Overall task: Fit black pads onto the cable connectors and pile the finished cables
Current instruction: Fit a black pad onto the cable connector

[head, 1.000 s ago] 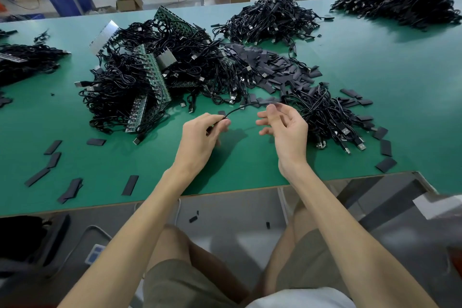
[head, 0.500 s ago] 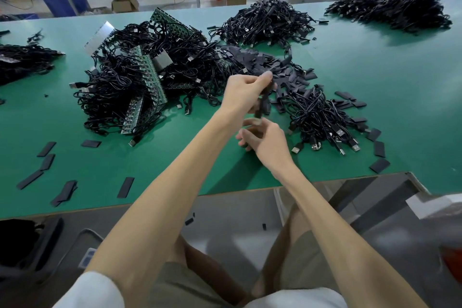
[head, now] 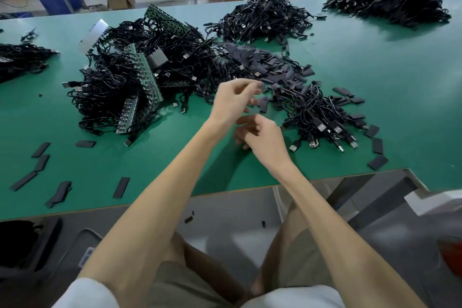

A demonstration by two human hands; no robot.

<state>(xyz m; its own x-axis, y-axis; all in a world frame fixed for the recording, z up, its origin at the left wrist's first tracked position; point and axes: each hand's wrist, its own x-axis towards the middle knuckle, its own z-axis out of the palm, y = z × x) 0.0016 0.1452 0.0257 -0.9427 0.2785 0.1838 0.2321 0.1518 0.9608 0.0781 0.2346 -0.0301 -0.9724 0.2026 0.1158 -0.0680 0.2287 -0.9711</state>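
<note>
Handling: thin black cables [head: 320,117], piled by the counter [head: 400,82] near edge, look light and floppy; I'd take the stiff silver-tipped connectors [head: 337,129] | flat black rectangular pads [head: 265,65] mid-counter, probably soft, pinch by edges | left grip [head: 235,100], right grip [head: 262,140] curled, blurred; I cannot tell what they hold

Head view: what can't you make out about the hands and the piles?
Left hand: fingertips motion-blurred; whether its grip holds anything is unclear.
Right hand: its own back hides the curled fingers and anything in them.
Circuit boards: mostly buried under tangled cables.
Left cable pile: cut off by the left edge.
</note>
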